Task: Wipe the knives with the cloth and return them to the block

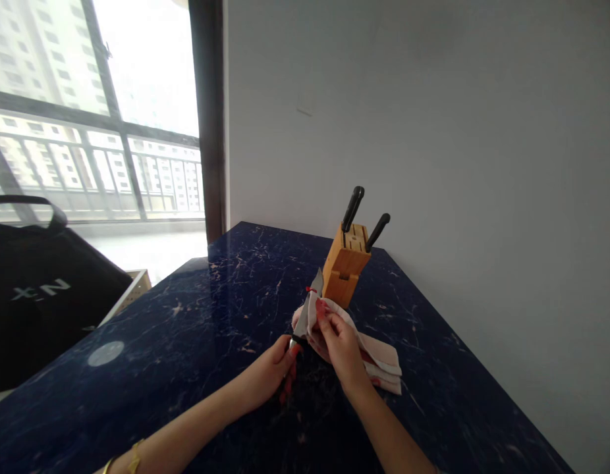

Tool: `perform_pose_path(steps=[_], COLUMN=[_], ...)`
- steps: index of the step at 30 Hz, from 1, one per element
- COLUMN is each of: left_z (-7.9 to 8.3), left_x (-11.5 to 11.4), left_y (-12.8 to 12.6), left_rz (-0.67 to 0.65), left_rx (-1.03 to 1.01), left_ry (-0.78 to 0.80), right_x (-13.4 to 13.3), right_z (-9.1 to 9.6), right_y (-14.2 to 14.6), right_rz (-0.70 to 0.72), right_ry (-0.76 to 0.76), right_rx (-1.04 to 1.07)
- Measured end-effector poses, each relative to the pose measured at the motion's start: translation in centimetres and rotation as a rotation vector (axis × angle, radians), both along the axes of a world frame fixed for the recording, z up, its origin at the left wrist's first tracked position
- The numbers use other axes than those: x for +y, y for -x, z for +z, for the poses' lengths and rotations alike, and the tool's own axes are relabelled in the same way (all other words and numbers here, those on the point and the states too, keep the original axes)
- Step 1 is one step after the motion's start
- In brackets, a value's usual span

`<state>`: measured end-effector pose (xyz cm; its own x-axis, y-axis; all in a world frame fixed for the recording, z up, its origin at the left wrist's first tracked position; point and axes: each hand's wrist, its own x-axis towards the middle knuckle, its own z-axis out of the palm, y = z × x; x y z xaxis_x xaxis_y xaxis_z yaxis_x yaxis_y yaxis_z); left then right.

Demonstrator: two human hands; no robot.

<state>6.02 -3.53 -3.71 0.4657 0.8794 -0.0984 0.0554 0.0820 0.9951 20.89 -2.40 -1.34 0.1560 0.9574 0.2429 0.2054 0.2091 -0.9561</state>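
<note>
"What's the left hand (pixel 273 370) doing?"

"It's closed around the handle of a knife (pixel 302 324). The blade runs forward from that grip and slants a little to the right, tip away from the person."

"And the right hand (pixel 341 339)?"

"It's to the right of the left one and slightly farther forward, thumb and fingers closed on a cloth (pixel 384 359). Red nails (pixel 321 308) show at its fingertips."

"Where does the cloth lie?"

"Mostly along the right of the blade, with a bit showing on the left side too. The rest trails under the right wrist, its folded end on the table (pixel 255 276) to the right of that hand."

"Is the blade pinched through it?"

"I can't tell; the cloth hides that."

"What stands beyond the grip?"

"A wooden block (pixel 342 273), just past the right hand's fingertips. The knife's tip reaches up beside its left face; whether they touch, I can't tell. Two more knives (pixel 353 209) sit in the block, black handles up."

"And left of the hands?"

"A black bag (pixel 48 289), well apart from the left hand, past the table's edge. A window (pixel 147 72) rises farther off, beyond it."
</note>
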Motion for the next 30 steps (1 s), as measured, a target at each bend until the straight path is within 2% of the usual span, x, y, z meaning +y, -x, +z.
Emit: perform_pose_path(steps=[5, 8, 12, 15, 23, 30], left_z=[0.5, 0.6, 0.7, 0.8, 0.7, 0.4], left_x=[-0.6, -0.7, -0.6, -0.5, -0.3, -0.3], left_y=[0.2, 0.3, 0.4, 0.4, 0.6, 0.4], left_rz=[-0.049, -0.066, -0.019, 0.011, -0.044, -0.065], left_rx=[0.05, 0.084, 0.12, 0.116, 0.147, 0.185], left_ry=[-0.092, -0.145, -0.229, -0.257, -0.227, -0.251], right_x=[0.2, -0.3, -0.8, -0.9, -1.4, -1.1], right_z=[-0.4, 0.3, 1.0, 0.8, 0.7, 1.1], right_y=[0.0, 0.4, 0.9, 1.1, 1.4, 0.9], right_rz=[-0.016, 0.049, 0.226, 0.285, 0.253, 0.145], right_ry=[0.086, 0.19, 0.199, 0.208, 0.299, 0.366], right_rx=[0.363, 0.489, 0.466, 0.423, 0.399, 0.463])
